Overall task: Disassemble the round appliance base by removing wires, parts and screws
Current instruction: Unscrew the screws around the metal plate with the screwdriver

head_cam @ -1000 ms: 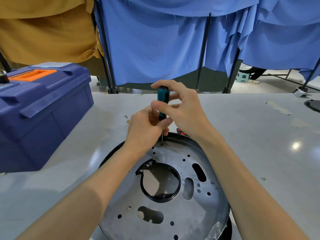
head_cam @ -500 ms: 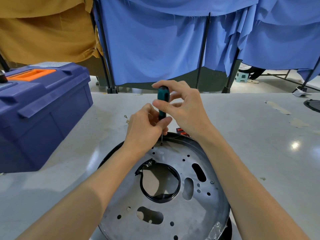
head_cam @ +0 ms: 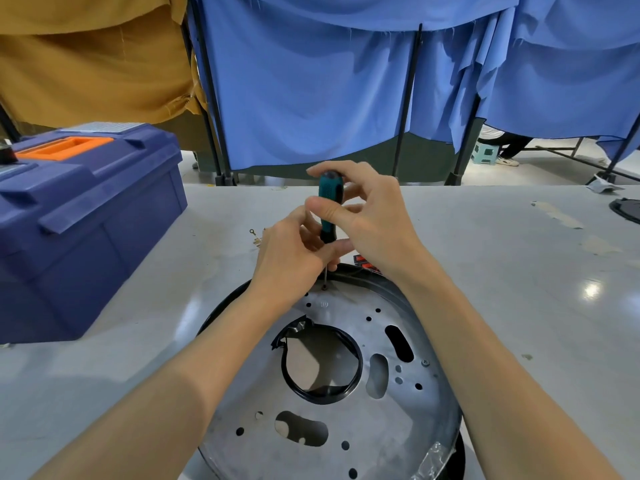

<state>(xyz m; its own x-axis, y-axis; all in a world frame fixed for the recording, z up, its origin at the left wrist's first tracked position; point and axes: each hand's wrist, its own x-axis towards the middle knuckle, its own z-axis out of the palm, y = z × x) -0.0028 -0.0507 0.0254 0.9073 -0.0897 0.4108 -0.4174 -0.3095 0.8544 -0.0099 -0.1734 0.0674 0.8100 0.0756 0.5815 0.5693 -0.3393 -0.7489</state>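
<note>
Bare metal shows across most of the round appliance base (head_cam: 329,393), lying on the table (head_cam: 502,306) in the head view: many holes stand empty. The right hand (head_cam: 367,216) is clamped on the screwdriver (head_cam: 329,209), tip at a far-rim screw (head_cam: 324,287); the left hand (head_cam: 291,258) pinches its shaft. Another screw (head_cam: 425,363) remains. Loose small parts (head_cam: 255,237) lie beyond.

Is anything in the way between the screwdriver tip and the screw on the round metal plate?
Nothing visible blocks it. The screwdriver stands upright with its tip on the screw at the far edge of the plate. The left hand steadies the shaft; the right hand grips the handle.
</note>
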